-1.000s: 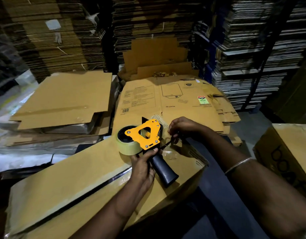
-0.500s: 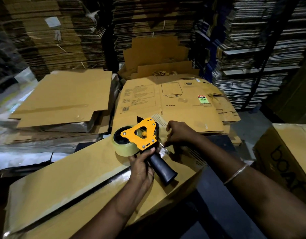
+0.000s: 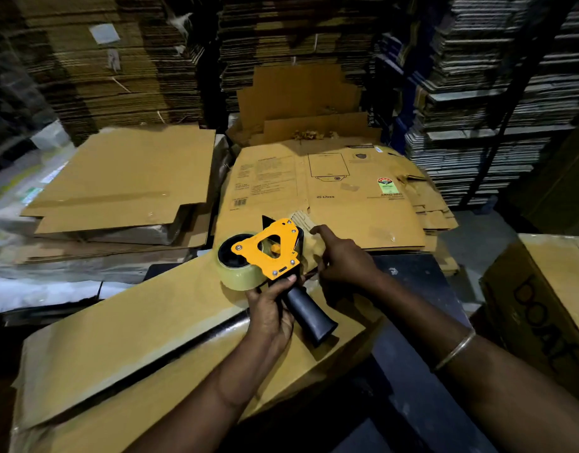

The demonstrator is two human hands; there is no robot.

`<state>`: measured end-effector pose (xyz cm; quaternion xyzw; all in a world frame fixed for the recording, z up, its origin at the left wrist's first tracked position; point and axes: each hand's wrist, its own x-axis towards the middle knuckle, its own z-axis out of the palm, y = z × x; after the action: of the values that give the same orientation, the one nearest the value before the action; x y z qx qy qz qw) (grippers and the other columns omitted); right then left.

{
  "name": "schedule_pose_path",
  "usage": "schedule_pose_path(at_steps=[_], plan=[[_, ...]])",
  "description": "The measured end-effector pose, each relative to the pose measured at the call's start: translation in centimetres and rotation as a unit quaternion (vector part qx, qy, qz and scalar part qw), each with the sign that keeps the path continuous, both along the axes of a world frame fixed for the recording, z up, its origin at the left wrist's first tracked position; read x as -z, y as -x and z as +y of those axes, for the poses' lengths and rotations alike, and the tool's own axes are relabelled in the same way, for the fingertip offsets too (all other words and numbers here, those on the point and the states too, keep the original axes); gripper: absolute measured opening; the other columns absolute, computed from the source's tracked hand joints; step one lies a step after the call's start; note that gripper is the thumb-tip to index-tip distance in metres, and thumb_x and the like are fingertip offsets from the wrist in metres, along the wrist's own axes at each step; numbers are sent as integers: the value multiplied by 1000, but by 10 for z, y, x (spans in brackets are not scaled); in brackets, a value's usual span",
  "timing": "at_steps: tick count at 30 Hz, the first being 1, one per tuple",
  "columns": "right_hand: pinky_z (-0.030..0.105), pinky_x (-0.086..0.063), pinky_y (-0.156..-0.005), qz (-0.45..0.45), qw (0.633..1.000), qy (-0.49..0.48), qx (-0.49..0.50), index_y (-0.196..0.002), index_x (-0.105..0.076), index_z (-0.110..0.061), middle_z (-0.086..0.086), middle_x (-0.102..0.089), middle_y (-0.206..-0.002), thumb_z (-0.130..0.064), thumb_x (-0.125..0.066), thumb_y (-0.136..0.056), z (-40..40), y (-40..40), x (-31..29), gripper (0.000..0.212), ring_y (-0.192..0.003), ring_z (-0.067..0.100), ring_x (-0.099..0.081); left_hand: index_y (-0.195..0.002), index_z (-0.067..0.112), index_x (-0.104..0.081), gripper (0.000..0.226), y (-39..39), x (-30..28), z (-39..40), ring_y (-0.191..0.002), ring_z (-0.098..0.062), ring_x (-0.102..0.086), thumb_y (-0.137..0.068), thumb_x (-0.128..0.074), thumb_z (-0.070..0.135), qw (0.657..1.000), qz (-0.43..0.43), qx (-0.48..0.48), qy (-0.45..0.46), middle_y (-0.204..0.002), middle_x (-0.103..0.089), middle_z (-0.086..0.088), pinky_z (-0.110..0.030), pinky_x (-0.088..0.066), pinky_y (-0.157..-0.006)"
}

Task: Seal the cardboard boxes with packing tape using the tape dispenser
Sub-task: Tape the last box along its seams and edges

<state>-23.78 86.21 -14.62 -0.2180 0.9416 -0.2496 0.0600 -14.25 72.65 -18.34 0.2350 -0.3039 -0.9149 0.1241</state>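
Warehouse corner, dim; walls of stacked flattened cardboard behind, loose flat sheets and a printed flat carton ahead.

Cardboard box: brown, on the near bench, top flaps meeting along a dark open seam running lower left to upper right.

Tape dispenser: orange triangular frame, black handle, clear tape roll at its left. Resting on the box's far end. Long axis diagonal, handle toward lower right, blade end toward upper left.

Left hand: fingers clamped on the handle just below the frame.

Right hand: fingers curled beside the dispenser's head; whether pinching tape, cannot tell.

Second box, printed lettering, at right, closed.
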Motion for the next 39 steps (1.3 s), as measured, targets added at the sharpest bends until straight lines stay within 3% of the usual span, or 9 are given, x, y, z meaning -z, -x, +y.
schedule_pose_path(at_steps=[6, 12, 17, 21, 23, 25, 29, 35, 39], plan=[[45, -57, -75, -54, 996, 70, 10, -133, -52, -25, 8, -70, -97, -13, -61, -85, 1, 3, -3, 50, -86, 27, -67, -133, 8, -43, 85, 0, 0, 1, -109, -49, -59, -58, -76, -13, 1000, -2, 9, -6, -114, -60, -26, -49, -51, -82], [48, -57, -77, -139, 972, 184, 46, -138, -42, -27, 16, -69, -97, 0, -52, -90, 6, 3, -10, 57, -83, 29, -68, -130, 15, -45, 79, -2, -2, 1, -83, -36, -71, -59, -75, -7, 1000, 9, 15, -10, -108, -59, -26, -40, -56, -70], [44, -52, -57, -297, 882, 340, 134, -128, -42, -33, 21, -64, -91, 7, -37, -95, 3, 4, -11, 52, -67, 31, -61, -124, 19, -45, 74, -1, 1, 1, -89, -38, -67, -61, -72, -9, 1000, 14, 15, -5, -108, -61, -23, -41, -56, -71], [53, -56, -70, -343, 824, 399, 211, -127, -43, -23, 22, -63, -96, 6, -36, -95, 5, 5, -12, 44, -74, 36, -63, -115, 20, -44, 61, 1, 8, 0, -111, -48, -60, -70, -68, -16, 1000, -3, 21, -11, -115, -59, -23, -50, -51, -85], [52, -57, -72, -328, 841, 385, 191, -131, -41, -17, 21, -61, -92, 3, -44, -95, 4, 3, -11, 41, -73, 35, -63, -112, 19, -45, 57, 2, 10, -1, -116, -50, -58, -73, -66, -17, 1000, -7, 20, -14, -116, -60, -23, -54, -48, -92], [52, -60, -72, -264, 906, 299, 142, -133, -37, -20, 14, -62, -89, 1, -66, -86, 2, -1, -9, 59, -71, 31, -64, -117, 17, -47, 60, 2, 11, 0, -115, -49, -58, -72, -67, -17, 1000, 2, 20, -5, -115, -62, -22, -50, -52, -87], [26, -55, -47, -170, 955, 214, 116, -131, -38, -29, -1, -55, -90, -9, -95, -59, -2, -10, -10, 94, -74, 18, -63, -127, 16, -44, 73, 3, 12, -1, -106, -47, -62, -65, -70, -14, 1000, 11, 18, -13, -111, -63, -26, -49, -55, -83], [43, -63, -66, -145, 952, 219, 156, -108, -66, -17, 7, -72, -87, -3, -77, -82, 8, -3, -14, 32, -77, 22, -73, -136, 9, -41, 92, 4, 17, -3, -114, -50, -59, -54, -80, -9, 1000, 4, 23, -9, -112, -62, -24, -54, -47, -90], [39, -62, -63, -223, 931, 257, 133, -91, -71, -1, 16, -75, -83, -9, -84, -77, 22, 4, -25, 21, -76, 28, -75, -141, -1, -36, 107, 2, 13, -2, -111, -47, -62, -47, -86, -1, 1000, -8, 16, -6, -110, -62, -25, -50, -51, -85]])
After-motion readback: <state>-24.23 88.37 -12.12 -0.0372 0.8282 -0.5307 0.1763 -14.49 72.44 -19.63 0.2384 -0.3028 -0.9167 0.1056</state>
